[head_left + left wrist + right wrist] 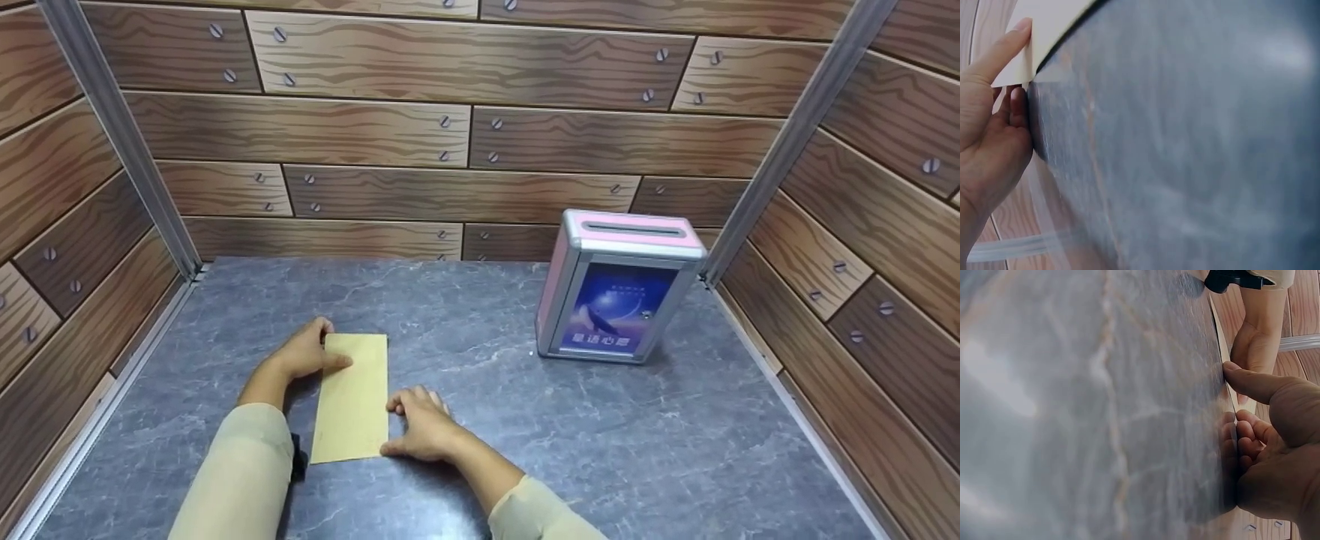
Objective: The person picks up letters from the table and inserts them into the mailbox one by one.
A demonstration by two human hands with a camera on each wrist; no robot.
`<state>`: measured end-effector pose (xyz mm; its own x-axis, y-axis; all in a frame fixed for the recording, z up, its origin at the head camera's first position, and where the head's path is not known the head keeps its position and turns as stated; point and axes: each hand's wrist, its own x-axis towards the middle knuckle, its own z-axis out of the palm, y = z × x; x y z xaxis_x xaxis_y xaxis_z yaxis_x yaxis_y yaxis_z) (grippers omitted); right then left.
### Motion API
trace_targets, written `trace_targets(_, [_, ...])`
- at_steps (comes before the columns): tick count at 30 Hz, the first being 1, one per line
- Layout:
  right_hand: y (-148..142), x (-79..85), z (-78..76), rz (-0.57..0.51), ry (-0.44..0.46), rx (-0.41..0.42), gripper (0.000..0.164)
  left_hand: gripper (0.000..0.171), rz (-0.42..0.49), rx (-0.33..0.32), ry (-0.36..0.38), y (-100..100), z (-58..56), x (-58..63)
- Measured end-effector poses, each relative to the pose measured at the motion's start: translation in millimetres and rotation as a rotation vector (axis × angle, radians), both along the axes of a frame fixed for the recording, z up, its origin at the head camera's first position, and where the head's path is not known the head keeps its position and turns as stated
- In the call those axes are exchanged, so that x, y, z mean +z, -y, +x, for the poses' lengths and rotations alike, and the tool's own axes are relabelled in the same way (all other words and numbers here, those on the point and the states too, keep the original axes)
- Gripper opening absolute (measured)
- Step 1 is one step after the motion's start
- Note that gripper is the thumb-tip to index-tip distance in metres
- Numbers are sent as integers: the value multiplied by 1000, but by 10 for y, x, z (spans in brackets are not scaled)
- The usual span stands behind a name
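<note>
A pale yellow rectangle of paper [354, 405] lies lengthwise on the grey marbled table, left of centre; I cannot tell whether it is a single sheet or an envelope. My left hand [304, 352] pinches its far left corner. In the left wrist view the thumb [1013, 42] presses on top of the paper [1053, 22] and the fingers are below the slightly raised corner. Along the near right edge, my right hand [426, 429] touches the paper with thumb and fingertips set apart. The right wrist view shows those fingers [1246, 439] loosely bent, resting low on the table.
A pink and silver box [547, 307] stands upright at the back right, with a slot [634, 229] on top and a small lock on its blue picture front. Wood-patterned walls [450, 135] enclose the back and both sides, with metal posts at the corners.
</note>
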<state>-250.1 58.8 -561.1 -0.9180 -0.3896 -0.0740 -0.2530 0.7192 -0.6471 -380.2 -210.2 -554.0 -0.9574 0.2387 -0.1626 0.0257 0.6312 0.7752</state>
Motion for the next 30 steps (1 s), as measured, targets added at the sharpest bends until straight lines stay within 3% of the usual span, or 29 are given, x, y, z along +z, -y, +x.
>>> trace_targets(7, [-2,6,-2,7,15,-5,55,27,152,36,109,113,11,64])
trace_targets(11, [-1,9,2,6,17,-6,54,25,229,47,150,185,27,96])
trace_targets(22, [16,9,12,0,17,-27,56,31,292,82,32,263,54,240])
trace_targets(26, [9,11,-1,-14,19,-36,55,26,323,113,8,232,81,358])
trace_targets(30, [-4,12,-7,-34,19,-27,44,26,379,139,-2,178,130,473])
